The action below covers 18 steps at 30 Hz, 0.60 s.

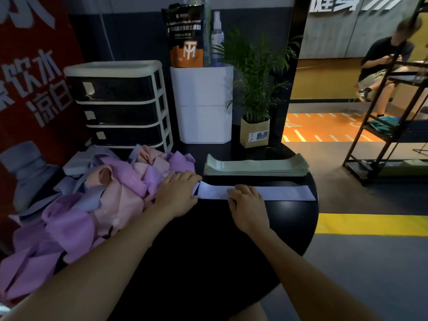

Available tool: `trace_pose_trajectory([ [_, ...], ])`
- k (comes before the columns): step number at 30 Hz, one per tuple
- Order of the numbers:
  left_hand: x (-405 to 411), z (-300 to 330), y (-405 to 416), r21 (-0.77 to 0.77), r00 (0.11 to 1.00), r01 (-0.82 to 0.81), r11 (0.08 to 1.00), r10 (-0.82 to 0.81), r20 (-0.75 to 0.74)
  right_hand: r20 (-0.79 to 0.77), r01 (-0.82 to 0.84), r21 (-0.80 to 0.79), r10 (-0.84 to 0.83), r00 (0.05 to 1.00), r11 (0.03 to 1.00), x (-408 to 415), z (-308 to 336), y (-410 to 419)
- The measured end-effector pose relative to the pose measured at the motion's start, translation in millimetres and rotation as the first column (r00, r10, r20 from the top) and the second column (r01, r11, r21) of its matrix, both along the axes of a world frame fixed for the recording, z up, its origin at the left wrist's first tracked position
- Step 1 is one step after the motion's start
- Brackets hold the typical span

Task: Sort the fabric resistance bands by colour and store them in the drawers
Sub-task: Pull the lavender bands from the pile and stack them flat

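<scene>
Head view: lilac band lies flat on black table, in front of green stack. We press left hand and right hand on it, fingers spread, gripping nothing. Looks light, limp, grippy; we'd pinch ends. Mixed pile left, drawers behind.

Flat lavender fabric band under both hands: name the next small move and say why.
Probably slide the right hand along the flat lavender fabric band to smooth it. It lies alone in front of the stacked pale green bands, and the left hand pins its other end.
</scene>
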<state>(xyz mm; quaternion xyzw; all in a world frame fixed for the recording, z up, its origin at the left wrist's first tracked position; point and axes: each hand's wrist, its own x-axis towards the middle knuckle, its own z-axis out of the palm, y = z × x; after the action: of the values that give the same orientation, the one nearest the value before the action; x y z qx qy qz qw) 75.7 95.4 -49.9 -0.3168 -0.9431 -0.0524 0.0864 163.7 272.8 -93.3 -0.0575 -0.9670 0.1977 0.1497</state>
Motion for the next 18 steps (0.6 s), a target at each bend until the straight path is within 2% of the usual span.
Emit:
trace_pose_trajectory([
  [9,13.3,7.8,-45.8,0.184,0.993,0.018,0.983,0.004,-0.116,-0.053,-0.105,-0.062,0.102,0.993,0.993,-25.4,26.9,-38.4],
  [14,12.9,13.1,-69.1,0.109,0.991,-0.03,0.994,0.043,-0.127,0.045,-0.069,-0.017,0.07,0.997,0.997,-55.2,33.5,-56.1],
  [18,5.4,13.9,-81.4,0.135,0.991,-0.039,0.99,0.055,-0.119,0.092,-0.064,0.054,0.059,0.994,0.997,-76.6,28.9,-60.7],
])
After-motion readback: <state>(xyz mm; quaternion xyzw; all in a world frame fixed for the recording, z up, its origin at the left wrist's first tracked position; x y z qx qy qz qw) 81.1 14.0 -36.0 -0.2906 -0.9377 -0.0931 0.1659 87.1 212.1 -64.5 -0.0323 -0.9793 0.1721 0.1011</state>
